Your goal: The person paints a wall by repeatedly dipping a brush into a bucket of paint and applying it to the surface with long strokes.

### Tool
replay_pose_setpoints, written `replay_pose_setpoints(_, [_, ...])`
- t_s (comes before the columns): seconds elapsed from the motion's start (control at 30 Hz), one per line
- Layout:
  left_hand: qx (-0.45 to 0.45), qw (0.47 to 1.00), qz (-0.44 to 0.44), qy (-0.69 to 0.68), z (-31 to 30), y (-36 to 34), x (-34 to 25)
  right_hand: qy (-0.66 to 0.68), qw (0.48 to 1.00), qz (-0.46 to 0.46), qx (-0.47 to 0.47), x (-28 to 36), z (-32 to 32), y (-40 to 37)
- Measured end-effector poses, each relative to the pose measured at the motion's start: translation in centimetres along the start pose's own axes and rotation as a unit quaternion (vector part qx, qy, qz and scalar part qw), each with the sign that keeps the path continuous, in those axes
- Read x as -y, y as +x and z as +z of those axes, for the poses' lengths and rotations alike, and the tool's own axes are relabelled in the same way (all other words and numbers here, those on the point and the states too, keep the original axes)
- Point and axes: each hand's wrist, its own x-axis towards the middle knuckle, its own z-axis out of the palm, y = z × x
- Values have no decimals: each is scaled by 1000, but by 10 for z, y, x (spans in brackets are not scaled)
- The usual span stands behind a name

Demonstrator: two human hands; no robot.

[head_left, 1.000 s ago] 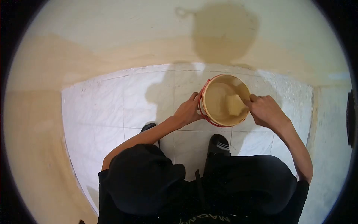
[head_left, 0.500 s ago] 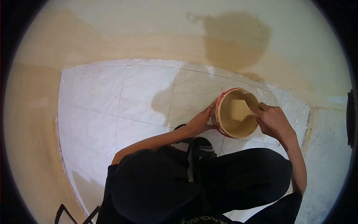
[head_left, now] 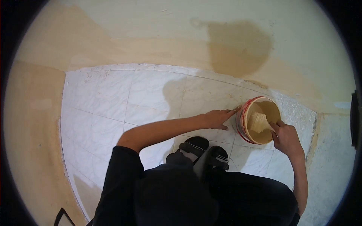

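A paint bucket (head_left: 241,123) with red smears round its rim stands tilted on the tiles at the right, its mouth facing me. Inside it is a wide paintbrush (head_left: 258,122), its bristles coated in cream-coloured paint. My right hand (head_left: 288,139) grips the brush by the handle, at the bucket's right edge. On the other side, my left hand (head_left: 218,119) reaches out with fingers stretched, the fingertips right at the bucket's outer wall. Its thumb is held apart from the fingers.
White marbled floor tiles (head_left: 98,98) meet patchy beige and pale walls (head_left: 151,49) on three sides. My sandalled feet (head_left: 196,147) are just below the bucket. A dark angular frame (head_left: 62,215) shows at the lower left, and a dark object (head_left: 354,118) at the right edge.
The bucket has shifted right and slightly down in view, with the brush and right hand. My left hand has loosened from its side, fingers now straighter, and more of my feet shows.
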Motion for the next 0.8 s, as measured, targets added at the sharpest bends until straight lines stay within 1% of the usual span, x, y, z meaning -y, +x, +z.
replay_pose_setpoints(0.03, [59, 996, -3, 60, -8, -6, 4, -9, 1000, 6, 27, 2, 2, 4])
replay_pose_setpoints(0.07, [58, 997, -8, 59, -18, -14, 11, -9, 1000, 0, 27, 2, 5, 8])
replay_pose_setpoints(0.13, [164, 972, 35, 165, -38, -38, 20, -22, 999, -13, 26, -1, 16, 15])
replay_pose_setpoints(0.17, [117, 984, 55, 125, -46, -59, 24, -19, 1000, -24, 8, -2, 22, 19])
replay_pose_setpoints(0.2, [146, 979, 17, 140, -61, -77, 23, -17, 1000, -20, -2, -2, 27, 21])
replay_pose_setpoints(0.23, [150, 978, 31, 142, -76, -92, 21, -16, 1000, -21, -1, -1, 28, 24])
replay_pose_setpoints(0.27, [130, 980, 43, 143, -86, -105, 22, -23, 999, -42, -7, -6, 31, 25])
replay_pose_setpoints(0.3, [130, 980, 10, 149, -103, -118, 11, -21, 999, -26, 11, -7, 35, 24])
replay_pose_setpoints(0.33, [174, 968, -62, 168, -116, -125, -2, -19, 999, -20, 19, -6, 39, 26])
replay_pose_setpoints(0.4, [173, 971, -71, 150, -134, -144, -10, -24, 999, -12, 17, -6, 40, 25])
replay_pose_setpoints(0.43, [175, 971, -65, 153, -140, -146, -19, -27, 999, -20, 12, -7, 41, 24])
replay_pose_setpoints(0.47, [175, 967, -82, 168, -153, -150, -33, -27, 999, -16, 8, -8, 35, 22])
replay_pose_setpoints(0.5, [176, 962, -99, 184, -155, -149, -37, -24, 1000, -15, 3, -9, 41, 22])
replay_pose_setpoints(0.53, [176, 961, -97, 190, -160, -143, -39, -19, 1000, -14, -3, -10, 44, 22])
replay_pose_setpoints(0.6, [220, 942, -91, 237, -162, -131, -40, -24, 1000, -3, -2, -13, 45, 24])
replay_pose_setpoints(0.63, [219, 942, -94, 235, -160, -127, -43, -25, 1000, 5, 3, -14, 46, 26])
replay_pose_setpoints(0.7, [194, 936, -37, 292, -157, -115, -48, -25, 999, 16, 17, -15, 50, 32])
replay_pose_setpoints(0.8, [207, 939, -36, 274, -155, -105, -56, -21, 998, 29, 56, -18, 54, 37])
